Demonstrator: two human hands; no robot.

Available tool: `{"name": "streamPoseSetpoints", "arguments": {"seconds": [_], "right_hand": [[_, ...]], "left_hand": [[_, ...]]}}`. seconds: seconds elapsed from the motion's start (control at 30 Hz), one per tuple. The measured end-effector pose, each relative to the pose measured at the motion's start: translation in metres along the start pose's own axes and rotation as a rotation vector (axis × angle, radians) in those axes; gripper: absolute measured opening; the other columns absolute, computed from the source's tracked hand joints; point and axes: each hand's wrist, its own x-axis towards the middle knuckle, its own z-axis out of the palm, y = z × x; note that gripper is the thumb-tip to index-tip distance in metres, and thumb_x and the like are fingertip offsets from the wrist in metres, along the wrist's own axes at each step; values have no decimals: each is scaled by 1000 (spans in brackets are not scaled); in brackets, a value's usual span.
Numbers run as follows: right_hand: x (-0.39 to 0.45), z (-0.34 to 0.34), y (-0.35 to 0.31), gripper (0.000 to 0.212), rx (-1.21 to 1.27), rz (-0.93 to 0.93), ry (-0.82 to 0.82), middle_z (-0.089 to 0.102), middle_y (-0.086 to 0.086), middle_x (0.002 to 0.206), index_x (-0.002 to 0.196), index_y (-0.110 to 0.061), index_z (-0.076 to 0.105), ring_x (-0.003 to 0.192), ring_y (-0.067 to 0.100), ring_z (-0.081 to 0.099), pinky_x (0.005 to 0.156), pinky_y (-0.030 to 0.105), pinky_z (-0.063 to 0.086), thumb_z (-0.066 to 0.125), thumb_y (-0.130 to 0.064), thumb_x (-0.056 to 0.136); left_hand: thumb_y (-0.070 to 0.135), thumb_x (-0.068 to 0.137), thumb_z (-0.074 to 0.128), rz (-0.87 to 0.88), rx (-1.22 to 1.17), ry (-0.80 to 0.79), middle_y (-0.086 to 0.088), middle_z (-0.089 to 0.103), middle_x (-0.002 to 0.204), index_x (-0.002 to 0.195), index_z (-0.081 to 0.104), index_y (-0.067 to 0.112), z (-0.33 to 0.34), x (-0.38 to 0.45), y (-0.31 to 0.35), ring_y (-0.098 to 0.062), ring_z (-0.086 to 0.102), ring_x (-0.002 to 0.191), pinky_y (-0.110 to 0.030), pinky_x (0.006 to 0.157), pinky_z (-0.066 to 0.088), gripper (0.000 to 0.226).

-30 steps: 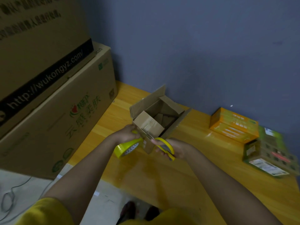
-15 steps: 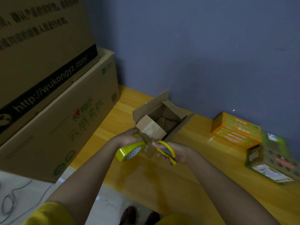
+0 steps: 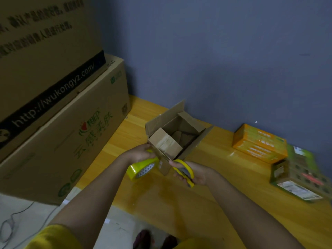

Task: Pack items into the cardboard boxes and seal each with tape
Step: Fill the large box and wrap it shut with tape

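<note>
One open cardboard box (image 3: 172, 139), one tape roll (image 3: 142, 168), one scissors (image 3: 185, 172).
Left hand (image 3: 141, 153) grips the roll, right hand (image 3: 195, 174) grips the scissors; the box sits at twelve o'clock, touching both.

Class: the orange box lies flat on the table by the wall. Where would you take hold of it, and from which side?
Grip the orange box across its two long side faces, coming from above. It lies flat on the table, so its underside is unreachable, and the green box crowds its right end.
</note>
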Motion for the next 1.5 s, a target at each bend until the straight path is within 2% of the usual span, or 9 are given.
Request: {"name": "streamPoseSetpoints", "arguments": {"seconds": [0.23,0.47,0.67,0.9,1.1,1.2,1.27,1.37,1.5], "right_hand": [[5,8,-10,33,-6,-2,7,46,-1,77,101,-24,54,49,8,37,44,22,34,50,-55,93],[7,14,-18,53,-55,-73,45,47,0,82,137,-15,44,56,9,40,43,19,37,47,-50,96],[8,9,-13,42,-128,-78,138,58,1,73,86,-10,65,58,7,53,52,18,45,60,-51,89],[20,6,12,47,-264,-20,72,54,2,65,68,-14,58,61,16,51,64,30,44,62,-58,84],[41,-13,66,56,-688,111,272,43,5,53,54,-13,46,48,16,40,49,26,32,53,-53,93],[49,-23,104,44,-806,144,461,50,4,64,70,-12,55,56,17,50,48,25,35,45,-43,99],[56,-28,128,36,-794,162,576,64,9,94,99,-8,62,86,25,64,64,30,47,43,-39,100],[68,-36,160,36,-749,135,754,61,15,121,117,-2,56,114,31,57,88,33,46,44,-32,100],[73,-45,177,31,-797,76,717,53,15,131,123,-1,56,125,32,46,99,34,40,46,-15,97]], "left_hand": [[20,100,50,8,9,-17,-7,18,159,152,18,11,0,1,1,-27,26,143,-28,99,33,62],[22,100,50,11,41,-17,-6,17,159,153,15,13,-1,1,0,-26,25,143,-29,101,33,64],[21,98,52,16,36,-23,-6,16,160,153,14,13,-2,2,-3,-26,24,143,-29,103,32,67],[27,99,51,-23,121,-51,-7,16,160,152,14,10,6,-2,-14,-27,23,144,-26,101,30,67],[28,101,48,-38,155,-81,-7,24,157,148,29,11,21,-4,-32,-26,28,142,-27,99,32,54],[32,99,49,-62,143,-108,-6,20,158,150,26,13,34,-3,-44,-25,26,143,-34,108,32,60],[33,99,50,-82,111,-132,-5,19,159,151,24,15,44,-2,-50,-25,25,143,-37,109,33,60],[33,99,51,-71,86,-143,-4,20,159,151,26,16,64,0,-51,-24,25,143,-35,110,32,60],[34,98,52,-35,73,-179,-1,20,158,150,28,19,93,9,-42,-22,23,144,-35,112,29,59]]}}
